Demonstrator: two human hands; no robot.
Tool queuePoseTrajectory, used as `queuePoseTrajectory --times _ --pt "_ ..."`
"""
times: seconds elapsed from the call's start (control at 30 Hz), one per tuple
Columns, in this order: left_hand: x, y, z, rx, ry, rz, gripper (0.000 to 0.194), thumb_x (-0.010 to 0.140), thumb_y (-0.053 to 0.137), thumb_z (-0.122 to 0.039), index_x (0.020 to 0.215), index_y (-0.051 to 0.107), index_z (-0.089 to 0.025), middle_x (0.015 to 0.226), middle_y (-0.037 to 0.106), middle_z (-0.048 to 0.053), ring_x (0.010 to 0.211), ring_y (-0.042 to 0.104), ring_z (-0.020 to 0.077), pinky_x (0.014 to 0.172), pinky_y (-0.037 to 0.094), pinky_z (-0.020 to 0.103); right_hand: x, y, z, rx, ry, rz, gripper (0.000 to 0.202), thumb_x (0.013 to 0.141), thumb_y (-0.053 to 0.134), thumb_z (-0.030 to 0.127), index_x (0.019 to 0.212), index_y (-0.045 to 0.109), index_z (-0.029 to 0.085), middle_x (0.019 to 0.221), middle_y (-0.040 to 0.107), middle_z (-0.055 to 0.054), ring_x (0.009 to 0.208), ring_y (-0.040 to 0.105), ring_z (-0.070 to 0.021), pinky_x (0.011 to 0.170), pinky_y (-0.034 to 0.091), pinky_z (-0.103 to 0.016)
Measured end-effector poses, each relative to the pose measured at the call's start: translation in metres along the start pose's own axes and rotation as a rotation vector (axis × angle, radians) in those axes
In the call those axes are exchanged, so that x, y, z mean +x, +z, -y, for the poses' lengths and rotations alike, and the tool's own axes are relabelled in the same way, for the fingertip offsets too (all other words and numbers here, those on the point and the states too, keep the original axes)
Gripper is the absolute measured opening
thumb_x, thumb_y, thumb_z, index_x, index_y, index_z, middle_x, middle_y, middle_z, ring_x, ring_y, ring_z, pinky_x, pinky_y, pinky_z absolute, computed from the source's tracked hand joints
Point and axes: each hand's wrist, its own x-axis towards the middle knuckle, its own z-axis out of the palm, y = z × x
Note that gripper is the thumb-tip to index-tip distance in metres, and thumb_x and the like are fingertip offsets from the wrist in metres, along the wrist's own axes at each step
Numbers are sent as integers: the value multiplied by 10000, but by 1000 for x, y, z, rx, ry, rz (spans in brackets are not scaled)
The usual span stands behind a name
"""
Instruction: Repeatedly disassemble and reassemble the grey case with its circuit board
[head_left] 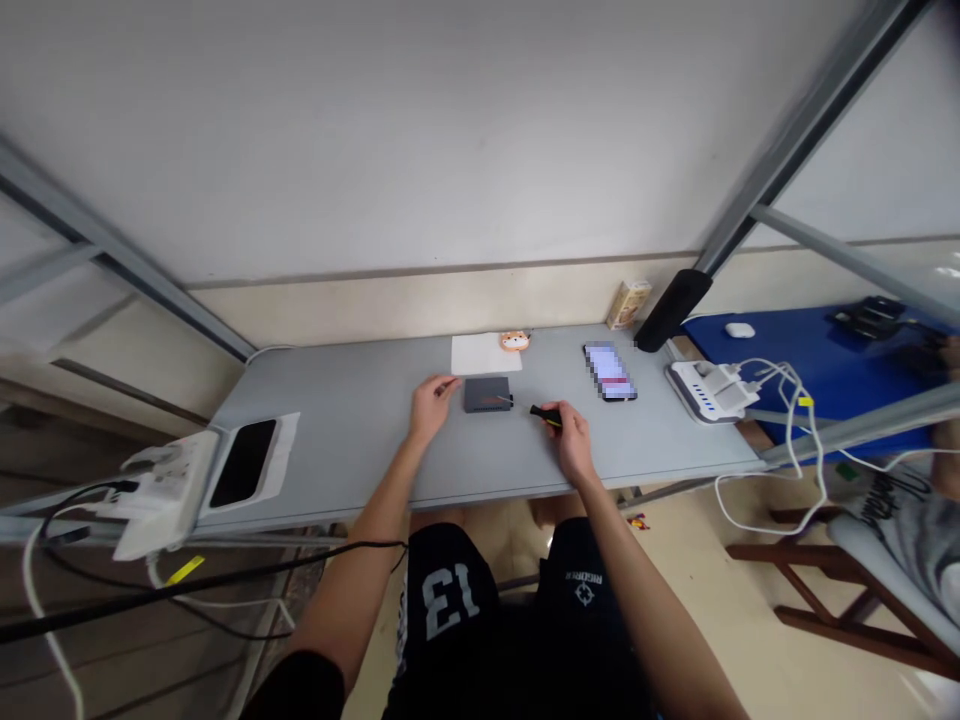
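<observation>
A flat dark grey box (487, 395) lies on the grey table, with a row of small marks along its near edge. My right hand (574, 440) is closed around the black and yellow handle of a screwdriver (547, 415). Its thin metal shaft points left, and the tip appears over the box's right part; whether it touches cannot be told. Just left of the box, my left hand (431, 408) has its fingers pinched together. Something small and dark shows at those fingertips, too small to name.
Behind the box are a white paper (474, 353) and an orange-and-white case (514, 341). A phone (610, 371), black cylinder (673, 310) and power strip (709, 390) stand right. Another phone (244, 463) and a white power strip (169, 495) lie left. A person (911, 530) sits at right.
</observation>
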Motion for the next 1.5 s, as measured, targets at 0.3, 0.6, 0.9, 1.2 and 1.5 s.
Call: queuePoseTrajectory --times 0.3,0.6,0.9,1.2,1.5 --pt "87 21 26 97 28 89 164 871 699 -340 881 783 -199 872 705 62 839 616 208 817 477 330 0 2 0 -81 10 21 498 946 472 606 907 745 192 766 670 -35 625 506 -159 591 394 -271" --pt "68 23 28 130 74 -13 240 885 688 -336 1090 743 -226 1003 646 76 997 597 238 961 467 373 2 2 0 -106 7 47 483 949 467 594 895 741 201 937 712 -56 685 538 -164 603 421 -271" --pt "-22 8 -7 135 237 111 323 933 652 -369 1232 665 -249 1100 661 68 1018 624 215 937 515 354 4 -1 -7 28 -44 22 406 920 570 574 1067 685 213 781 612 -2 589 464 -132 566 378 -266" --pt "-41 9 -12 306 326 140 365 1007 552 -369 1356 658 -350 1310 590 108 1195 561 276 1038 463 471 5 3 -10 66 -27 -38 397 891 624 561 1106 618 227 769 570 30 562 439 -101 530 356 -244" --pt "-24 19 -19 98 72 82 188 920 676 -418 963 777 -266 1082 732 54 1095 636 247 1043 465 419 6 5 -12 24 -19 -64 418 874 619 614 1062 623 241 745 565 23 563 444 -117 518 361 -261"
